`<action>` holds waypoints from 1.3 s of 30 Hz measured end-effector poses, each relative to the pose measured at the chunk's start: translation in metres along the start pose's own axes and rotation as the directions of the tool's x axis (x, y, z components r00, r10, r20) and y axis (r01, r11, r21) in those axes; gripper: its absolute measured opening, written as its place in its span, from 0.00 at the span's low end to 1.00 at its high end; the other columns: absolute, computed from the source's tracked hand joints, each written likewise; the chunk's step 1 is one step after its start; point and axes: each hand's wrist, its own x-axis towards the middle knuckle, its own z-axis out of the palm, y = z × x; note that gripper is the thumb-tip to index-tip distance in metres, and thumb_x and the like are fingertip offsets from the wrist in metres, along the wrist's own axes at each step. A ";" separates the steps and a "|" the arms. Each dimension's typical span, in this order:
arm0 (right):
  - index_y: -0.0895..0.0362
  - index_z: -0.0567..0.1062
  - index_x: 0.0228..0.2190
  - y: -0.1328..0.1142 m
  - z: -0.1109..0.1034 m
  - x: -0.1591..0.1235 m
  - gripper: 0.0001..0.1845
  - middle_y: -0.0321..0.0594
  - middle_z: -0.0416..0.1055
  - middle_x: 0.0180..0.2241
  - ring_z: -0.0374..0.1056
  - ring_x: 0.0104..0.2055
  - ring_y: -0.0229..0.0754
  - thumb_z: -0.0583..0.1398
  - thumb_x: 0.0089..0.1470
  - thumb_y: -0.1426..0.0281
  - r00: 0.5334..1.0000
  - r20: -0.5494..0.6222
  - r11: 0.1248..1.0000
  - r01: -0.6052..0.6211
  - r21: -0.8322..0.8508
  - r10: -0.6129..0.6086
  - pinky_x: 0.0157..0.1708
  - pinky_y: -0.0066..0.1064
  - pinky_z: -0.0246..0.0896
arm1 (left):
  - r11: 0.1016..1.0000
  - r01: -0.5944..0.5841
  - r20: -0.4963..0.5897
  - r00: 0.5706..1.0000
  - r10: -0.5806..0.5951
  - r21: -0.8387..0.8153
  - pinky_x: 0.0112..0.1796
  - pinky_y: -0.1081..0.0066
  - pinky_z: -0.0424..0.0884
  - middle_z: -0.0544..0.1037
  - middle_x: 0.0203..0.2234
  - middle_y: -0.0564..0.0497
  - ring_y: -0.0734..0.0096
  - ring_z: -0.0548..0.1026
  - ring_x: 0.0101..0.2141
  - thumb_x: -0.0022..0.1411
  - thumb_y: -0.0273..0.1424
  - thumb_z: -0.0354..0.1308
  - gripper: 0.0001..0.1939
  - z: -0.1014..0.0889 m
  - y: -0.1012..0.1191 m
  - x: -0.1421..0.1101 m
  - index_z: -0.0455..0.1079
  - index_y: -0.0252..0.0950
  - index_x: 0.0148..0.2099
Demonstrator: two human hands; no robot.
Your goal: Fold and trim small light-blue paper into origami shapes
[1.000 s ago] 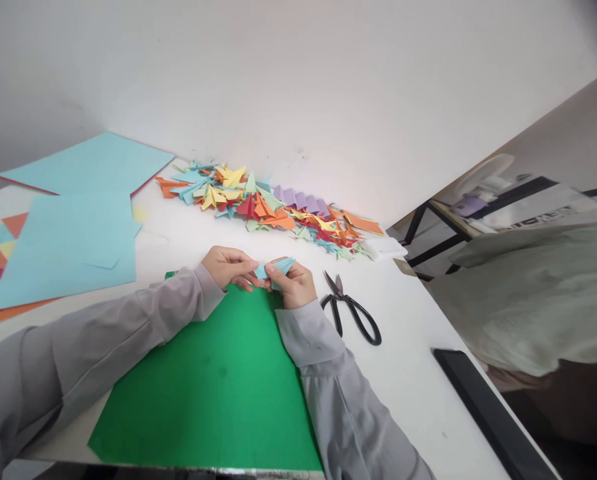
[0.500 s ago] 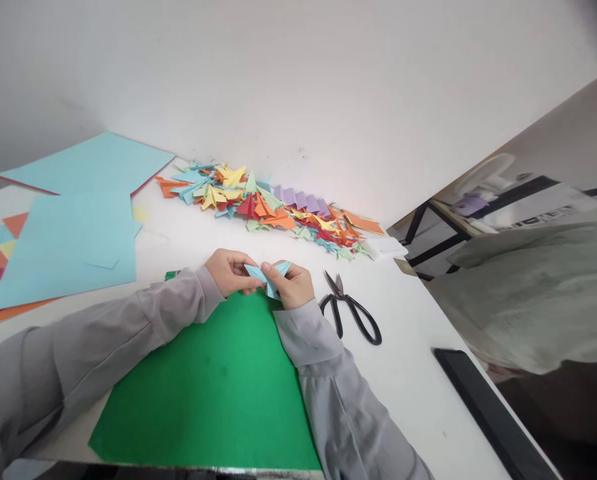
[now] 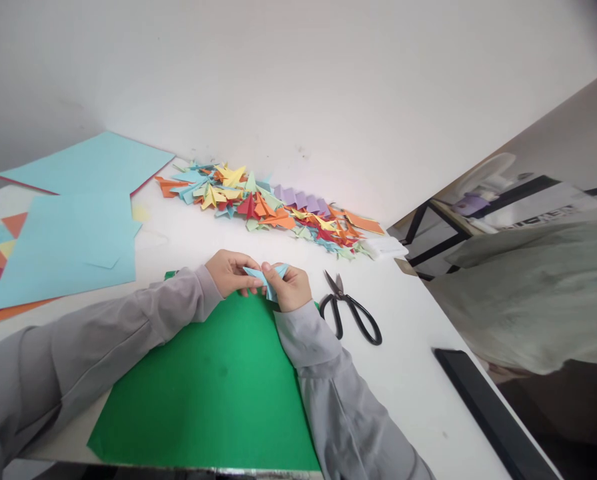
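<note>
Both hands pinch a small folded light-blue paper piece (image 3: 262, 277) over the far edge of a large green sheet (image 3: 213, 387) on the white table (image 3: 418, 373). My left hand (image 3: 231, 272) grips its left side with closed fingers. My right hand (image 3: 291, 288) holds its right side, thumb and fingers pressed on the folds. Grey sleeves cover both arms. Black scissors (image 3: 351, 309) lie just right of my right hand.
A row of several folded paper shapes in many colours (image 3: 268, 207) lies along the wall. Light-blue sheets (image 3: 73, 233) over orange and red ones sit at the left. A black flat object (image 3: 488, 413) lies at the table's right edge, beside a person in pale clothing (image 3: 538, 300).
The blue piece has been turned and its flaps spread between my fingers. Both hands stay in the same spot above the green sheet.
</note>
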 end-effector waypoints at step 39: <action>0.59 0.74 0.18 0.004 -0.007 0.009 0.11 0.32 0.67 0.13 0.60 0.12 0.31 0.66 0.34 0.64 0.982 0.039 0.918 -0.186 0.350 0.184 0.11 0.22 0.56 | 0.999 0.024 -0.092 0.995 -0.028 -0.041 0.16 0.74 0.70 0.73 0.12 0.51 0.72 0.72 0.16 0.39 0.30 0.66 0.19 -0.005 -0.002 0.002 0.74 0.27 0.37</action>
